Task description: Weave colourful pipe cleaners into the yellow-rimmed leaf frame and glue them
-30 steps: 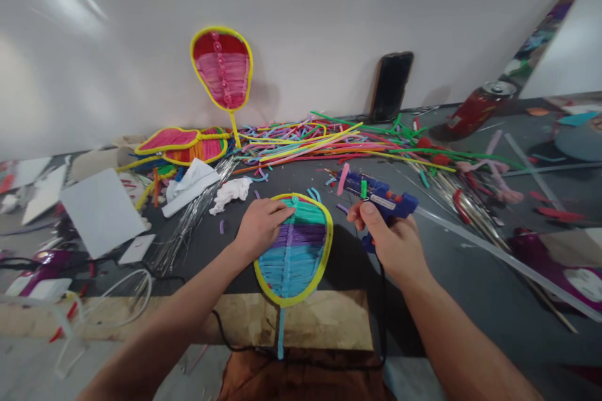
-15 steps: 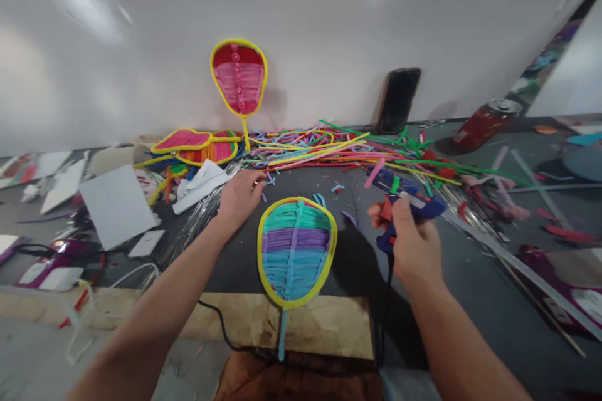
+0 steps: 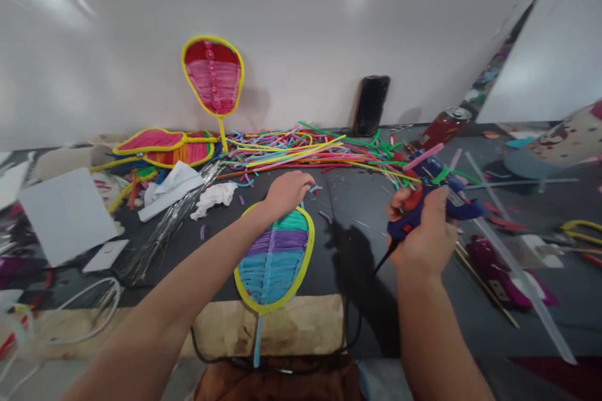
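Note:
A leaf-shaped fan (image 3: 277, 254) of teal, purple and blue pipe cleaners with a yellow rim lies flat at the table's near edge. My left hand (image 3: 286, 193) rests at the fan's top, fingers curled down over small blue pipe-cleaner bits (image 3: 314, 188); what it holds is hidden. My right hand (image 3: 426, 235) is wrapped round a blue glue gun (image 3: 439, 197), lifted to the right of the fan, with pink and green pieces stuck on it. Its black cord (image 3: 357, 319) runs down to the table edge.
A heap of loose pipe cleaners (image 3: 310, 147) lies behind the fan. A red and pink fan (image 3: 214, 75) leans on the wall, others (image 3: 164, 145) lie at left. A phone (image 3: 370, 104), a red can (image 3: 442, 126), white tissue (image 3: 211, 195) and clear glue sticks (image 3: 508, 250) are around.
My left hand left the fan, reached out left, then came back to the small bits just above the fan's top. My right hand lifted the glue gun up and to the right.

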Tool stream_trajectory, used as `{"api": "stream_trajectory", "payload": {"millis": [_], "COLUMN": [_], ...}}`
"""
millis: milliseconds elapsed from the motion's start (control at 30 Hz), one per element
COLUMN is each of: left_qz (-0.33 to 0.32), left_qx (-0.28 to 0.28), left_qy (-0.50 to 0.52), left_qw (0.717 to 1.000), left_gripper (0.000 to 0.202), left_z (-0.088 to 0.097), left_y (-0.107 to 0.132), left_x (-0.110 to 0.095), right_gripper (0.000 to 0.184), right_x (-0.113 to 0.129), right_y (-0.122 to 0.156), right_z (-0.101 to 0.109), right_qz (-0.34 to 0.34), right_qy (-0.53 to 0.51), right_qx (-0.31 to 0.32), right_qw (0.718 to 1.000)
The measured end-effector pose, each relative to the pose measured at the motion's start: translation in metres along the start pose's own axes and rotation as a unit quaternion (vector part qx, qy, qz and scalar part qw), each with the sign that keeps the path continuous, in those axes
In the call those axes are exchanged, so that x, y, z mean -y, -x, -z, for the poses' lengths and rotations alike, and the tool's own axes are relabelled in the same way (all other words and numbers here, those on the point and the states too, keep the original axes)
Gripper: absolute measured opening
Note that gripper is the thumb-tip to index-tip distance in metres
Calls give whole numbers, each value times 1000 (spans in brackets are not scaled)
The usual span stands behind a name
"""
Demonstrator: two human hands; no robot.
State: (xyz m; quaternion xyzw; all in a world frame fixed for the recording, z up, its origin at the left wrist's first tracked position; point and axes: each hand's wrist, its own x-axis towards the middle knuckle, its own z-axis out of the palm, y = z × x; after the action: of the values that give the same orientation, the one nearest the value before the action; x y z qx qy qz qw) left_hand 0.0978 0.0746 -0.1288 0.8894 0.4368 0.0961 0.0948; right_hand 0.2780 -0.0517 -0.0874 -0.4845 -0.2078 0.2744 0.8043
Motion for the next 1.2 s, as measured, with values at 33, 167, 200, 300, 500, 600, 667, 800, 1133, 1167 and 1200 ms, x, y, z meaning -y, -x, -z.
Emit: {"api": "stream_trajectory", "payload": {"millis": [33, 167, 200, 300, 500, 600, 667, 800, 1133, 1167, 1200], "left_qz": [2, 19, 22, 26, 10, 0, -3, 5, 179, 196, 212], "left_qx": [9, 42, 48, 57, 70, 73, 70, 40, -130, -134, -137], "left_qy": [-3, -19, -20, -17, -4, 8, 23, 80, 569, 631, 677], "left_qw": [1000, 999, 998, 998, 998, 997, 997, 996, 792, 739, 692], "left_gripper": [20, 18, 18, 21, 18, 15, 13, 12, 30, 31, 31], "left_z": [-2, -6, -6, -3, -2, -7, -9, -2, 51, 51, 49], "left_y": [-5, -17, -19, -23, -32, -36, -38, -41, 62, 77, 92], "left_x": [-1, -1, -1, 1, -6, -9, -10, -9, 9, 9, 7], "right_gripper": [30, 29, 28, 26, 35, 35, 35, 37, 40, 41, 42], "right_x": [0, -3, -3, -5, -7, -7, -8, -10, -23, -23, -23], "right_y": [0, 0, 0, 0, 4, 5, 5, 6, 24, 27, 31], "right_z": [0, 2, 3, 3, 1, 1, 1, 2, 4, 5, 5], "right_qz": [-4, -22, -23, -22, -28, -34, -40, -51, -84, -81, -73], "right_qy": [2, -13, -20, -34, -4, 3, 9, 25, 123, 148, 175], "right_qx": [4, 23, 28, 41, 56, 63, 71, 94, 235, 266, 298], "right_qw": [1000, 999, 999, 998, 998, 997, 997, 994, 960, 949, 936]}}
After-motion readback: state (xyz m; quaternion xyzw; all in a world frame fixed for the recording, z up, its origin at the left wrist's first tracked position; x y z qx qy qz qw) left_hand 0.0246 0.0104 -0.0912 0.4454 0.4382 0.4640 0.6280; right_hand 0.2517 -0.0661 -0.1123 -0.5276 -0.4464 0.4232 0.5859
